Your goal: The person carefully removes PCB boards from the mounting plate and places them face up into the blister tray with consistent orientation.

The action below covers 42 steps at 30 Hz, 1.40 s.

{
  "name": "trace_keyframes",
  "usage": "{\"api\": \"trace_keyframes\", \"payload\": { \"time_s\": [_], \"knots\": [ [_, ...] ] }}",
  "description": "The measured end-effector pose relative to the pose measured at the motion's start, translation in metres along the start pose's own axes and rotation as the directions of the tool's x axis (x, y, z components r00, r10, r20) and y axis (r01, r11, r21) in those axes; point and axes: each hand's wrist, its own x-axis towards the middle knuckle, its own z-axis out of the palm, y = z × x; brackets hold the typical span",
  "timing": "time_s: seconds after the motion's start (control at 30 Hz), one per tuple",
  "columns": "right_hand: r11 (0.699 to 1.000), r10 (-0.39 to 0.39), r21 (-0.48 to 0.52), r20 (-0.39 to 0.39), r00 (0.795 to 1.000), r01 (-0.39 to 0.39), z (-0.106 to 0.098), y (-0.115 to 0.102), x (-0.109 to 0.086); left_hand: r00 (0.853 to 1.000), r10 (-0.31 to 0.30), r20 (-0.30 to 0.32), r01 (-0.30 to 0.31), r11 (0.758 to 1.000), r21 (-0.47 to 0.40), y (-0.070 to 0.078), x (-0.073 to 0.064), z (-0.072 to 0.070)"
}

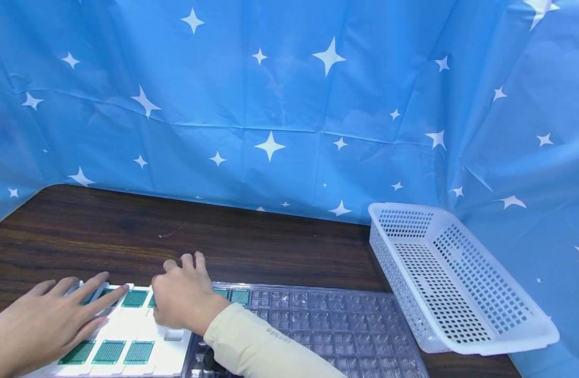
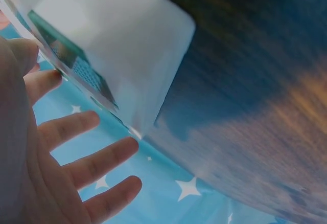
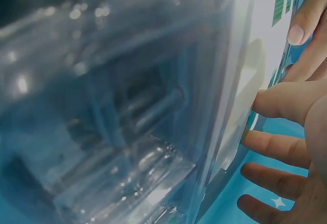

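A white tray [image 1: 138, 321] with square green circuit boards lies at the front left. My left hand [image 1: 53, 320] rests on its left part, fingers spread, fingertips near the far row of boards. In the left wrist view those fingers [image 2: 102, 162] look straight and apart. My right hand [image 1: 185, 294] is over the tray's far right corner. There its thumb and index finger pinch a green circuit board [image 3: 249, 121], mostly hidden by the hand in the head view. Three boards, one of them this circuit board [image 1: 139, 352], sit in the near row.
Right of the white tray, touching or nearly so, lies a clear plastic tray [image 1: 334, 321] of many small compartments. Green boards [image 1: 240, 296] sit in its far row. A white perforated basket [image 1: 440, 336] stands at the right. Behind the dark wooden table [image 1: 105, 226] hangs a blue star-patterned curtain [image 1: 289, 94].
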Motion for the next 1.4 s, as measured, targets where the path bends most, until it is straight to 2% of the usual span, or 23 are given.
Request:
{"api": "trace_keyframes", "payload": {
  "time_s": [0.3,0.67,1.0,1.4],
  "knots": [
    [0.999,-0.016,0.034,0.004,1.000,0.016,0.000,0.000,-0.001,1.000,0.018,-0.001,-0.018,1.000,0.003,-0.001,0.000,0.000],
    [0.999,-0.020,0.038,-0.004,1.000,0.020,-0.001,0.000,-0.002,1.000,0.003,-0.012,-0.003,1.000,0.003,0.000,0.000,0.003],
    [0.999,-0.024,0.038,-0.009,1.000,0.025,-0.003,0.000,-0.003,1.000,-0.003,-0.002,0.003,1.000,-0.015,-0.004,0.001,0.013],
    [1.000,-0.018,0.007,-0.068,0.998,0.018,-0.012,0.015,-0.014,1.000,-0.004,0.009,0.004,1.000,-0.010,-0.004,0.002,0.009]
  ]
}}
